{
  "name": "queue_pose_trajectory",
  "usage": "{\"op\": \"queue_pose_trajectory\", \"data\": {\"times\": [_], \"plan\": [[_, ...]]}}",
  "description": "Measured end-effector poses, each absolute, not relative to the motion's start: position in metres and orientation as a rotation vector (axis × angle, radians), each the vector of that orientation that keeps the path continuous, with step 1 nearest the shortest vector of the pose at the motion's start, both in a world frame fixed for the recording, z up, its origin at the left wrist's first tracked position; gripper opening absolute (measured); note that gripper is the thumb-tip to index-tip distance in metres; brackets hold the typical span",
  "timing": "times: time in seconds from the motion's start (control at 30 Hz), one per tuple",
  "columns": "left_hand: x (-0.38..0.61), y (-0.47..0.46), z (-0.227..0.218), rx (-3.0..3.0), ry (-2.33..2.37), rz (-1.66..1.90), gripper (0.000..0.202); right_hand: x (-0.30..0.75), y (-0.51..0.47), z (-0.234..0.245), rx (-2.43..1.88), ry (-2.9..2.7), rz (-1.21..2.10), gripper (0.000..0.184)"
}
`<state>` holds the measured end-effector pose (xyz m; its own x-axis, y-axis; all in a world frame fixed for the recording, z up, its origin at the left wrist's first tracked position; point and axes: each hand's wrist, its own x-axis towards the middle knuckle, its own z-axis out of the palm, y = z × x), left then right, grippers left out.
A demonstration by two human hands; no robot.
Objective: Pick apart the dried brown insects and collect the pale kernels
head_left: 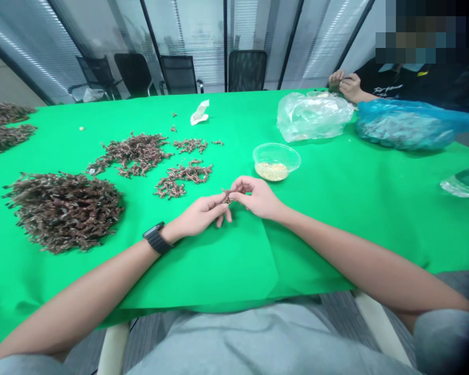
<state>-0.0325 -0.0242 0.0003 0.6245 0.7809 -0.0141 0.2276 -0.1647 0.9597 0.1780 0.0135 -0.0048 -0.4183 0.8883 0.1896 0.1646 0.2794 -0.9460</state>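
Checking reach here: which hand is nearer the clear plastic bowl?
Right hand, just in front of the clear plastic bowl; the left hand lies farther left.

A small dark reddish-brown dried sprig (227, 196) shows between the left hand (202, 214) and the right hand (256, 198). Left of the left hand lies a large heap of dark reddish-brown dried sprigs (62, 211), flecked with paler tan. Beneath both hands spreads a vivid green cloth-covered surface (214, 265). Beyond the right hand, a colourless round plastic bowl (293, 156) holds pale yellow grains (271, 171). Farther off sit a milky clear plastic bag (312, 117) and a bright blue translucent plastic bag (408, 125) with darker contents showing through.
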Motion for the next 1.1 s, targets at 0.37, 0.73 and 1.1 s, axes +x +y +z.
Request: {"op": "queue_pose_trajectory", "data": {"times": [0.37, 0.73, 1.1], "plan": [[-0.037, -0.014, -0.006, 1.497, 0.834, 0.687, 0.042, 0.181, 0.014, -0.003, -0.948, -1.818, 1.172, 0.016], [-0.03, -0.03, 0.001, 2.25, 1.284, 0.938, 0.04, 0.18, 0.012, -0.001, -0.953, -1.873, 0.909, 0.016], [-0.033, -0.027, -0.002, 2.41, 1.494, 0.951, 0.032, 0.19, 0.023, 0.001, -1.049, -2.04, 0.75, 0.009]]}}
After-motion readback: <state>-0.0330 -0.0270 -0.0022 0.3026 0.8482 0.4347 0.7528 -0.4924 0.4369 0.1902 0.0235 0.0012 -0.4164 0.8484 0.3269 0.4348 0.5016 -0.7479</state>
